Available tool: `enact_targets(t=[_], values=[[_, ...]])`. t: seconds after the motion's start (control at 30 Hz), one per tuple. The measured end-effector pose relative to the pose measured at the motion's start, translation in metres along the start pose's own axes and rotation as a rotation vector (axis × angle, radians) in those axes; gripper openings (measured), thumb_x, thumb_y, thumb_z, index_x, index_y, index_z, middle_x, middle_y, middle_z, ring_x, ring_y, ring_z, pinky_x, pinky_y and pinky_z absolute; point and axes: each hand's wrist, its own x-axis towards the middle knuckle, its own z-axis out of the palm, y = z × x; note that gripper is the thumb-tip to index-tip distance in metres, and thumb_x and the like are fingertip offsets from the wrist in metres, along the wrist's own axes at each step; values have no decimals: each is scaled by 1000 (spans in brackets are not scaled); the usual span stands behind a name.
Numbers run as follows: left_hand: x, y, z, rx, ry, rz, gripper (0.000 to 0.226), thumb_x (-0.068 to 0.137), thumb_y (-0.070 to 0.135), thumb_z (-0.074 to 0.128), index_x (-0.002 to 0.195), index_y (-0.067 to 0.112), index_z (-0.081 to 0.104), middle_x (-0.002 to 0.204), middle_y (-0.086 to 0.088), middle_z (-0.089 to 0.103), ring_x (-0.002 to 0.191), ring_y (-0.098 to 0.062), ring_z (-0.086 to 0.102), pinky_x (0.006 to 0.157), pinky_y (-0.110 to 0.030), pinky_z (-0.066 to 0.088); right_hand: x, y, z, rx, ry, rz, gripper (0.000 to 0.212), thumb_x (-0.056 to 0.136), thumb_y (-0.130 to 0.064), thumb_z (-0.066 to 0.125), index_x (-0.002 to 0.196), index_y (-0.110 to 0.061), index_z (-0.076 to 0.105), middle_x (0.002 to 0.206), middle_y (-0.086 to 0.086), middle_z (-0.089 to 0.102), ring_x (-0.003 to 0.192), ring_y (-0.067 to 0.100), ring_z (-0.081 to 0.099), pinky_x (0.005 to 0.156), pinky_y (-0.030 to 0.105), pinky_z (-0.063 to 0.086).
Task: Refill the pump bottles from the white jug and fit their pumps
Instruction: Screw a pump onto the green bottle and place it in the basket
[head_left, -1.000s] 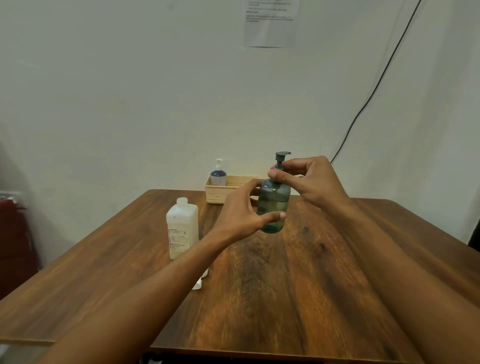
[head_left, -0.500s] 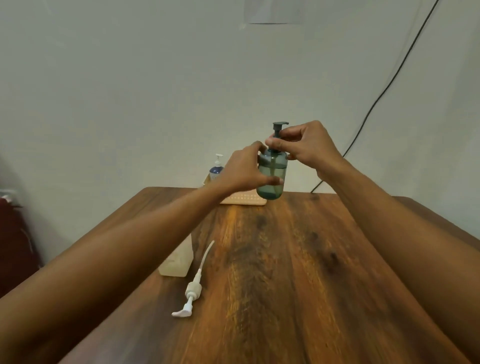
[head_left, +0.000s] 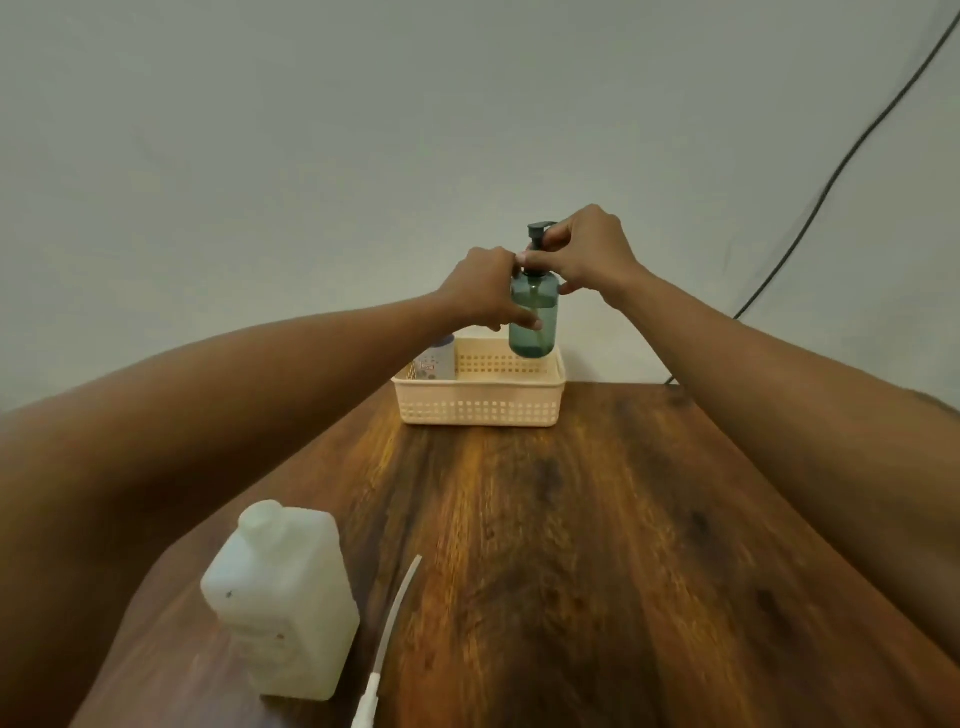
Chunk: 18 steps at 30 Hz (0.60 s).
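We see the middle and right of the worktop (head_left: 623, 545) bare, open for a hand to pass. At the near left the white jug (head_left: 283, 597) stands upright, a loose pump tube (head_left: 389, 629) lying just beside it. At the far edge the basket (head_left: 480, 402) blocks the way; 1 small bottle (head_left: 436, 358) fills its left end, its right part free.
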Motion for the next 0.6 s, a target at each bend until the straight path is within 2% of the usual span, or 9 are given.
enact_targets(t=[0.1, 0.23, 0.33, 0.43, 0.47, 0.53, 0.6], values=[[24, -20, 21, 10, -58, -6, 52, 82, 28, 85, 126, 9, 64, 110, -6, 74, 71, -15, 74, 68, -31, 63, 22, 28, 24, -5, -13, 41, 37, 81, -33, 94, 106, -7, 84, 103, 9, 81, 93, 26, 79, 78, 43, 68], [52, -42, 47, 87, -101, -24, 45, 92, 26, 72, 132, 7, 62, 113, -7, 75, 88, -21, 72, 90, -38, 58, 39, 62, 51, 5, -17, 82, 35, 82, -31, 93, 104, -6, 84, 104, 10, 80, 95, 27, 79, 80, 44, 68], [65, -52, 64, 72, -163, -67, 40, 94, 21, 65, 131, 6, 63, 109, -8, 75, 94, -24, 71, 89, -39, 58, 47, 82, 66, -12, -26, 106, 33, 84, -31, 91, 104, -6, 83, 107, 11, 80, 96, 28, 79, 81, 43, 68], [73, -58, 79, 35, -223, -93, 36, 93, 14, 61, 127, 4, 65, 100, -7, 71, 84, -21, 67, 75, -32, 56, 52, 98, 79, -28, -16, 119, 33, 86, -31, 90, 108, -8, 83, 113, 11, 79, 98, 27, 77, 83, 41, 68], [74, -60, 83, 24, -245, -98, 35, 93, 13, 60, 127, 4, 65, 101, -8, 71, 86, -21, 67, 75, -32, 57, 53, 103, 84, -34, -14, 123, 34, 86, -31, 89, 110, -8, 83, 114, 11, 78, 98, 27, 76, 83, 41, 68], [74, -62, 91, 3, -287, -105, 35, 95, 12, 60, 128, 3, 65, 109, -12, 71, 97, -26, 68, 86, -36, 59, 54, 111, 91, -52, -13, 125, 35, 86, -32, 89, 111, -8, 83, 116, 11, 78, 98, 26, 76, 83, 40, 67], [74, -65, 97, -13, -321, -122, 33, 95, 9, 58, 126, 2, 65, 109, -13, 71, 98, -27, 69, 84, -35, 60, 53, 118, 97, -58, -13, 132, 36, 85, -33, 90, 111, -9, 83, 116, 10, 78, 94, 24, 74, 82, 39, 68]])
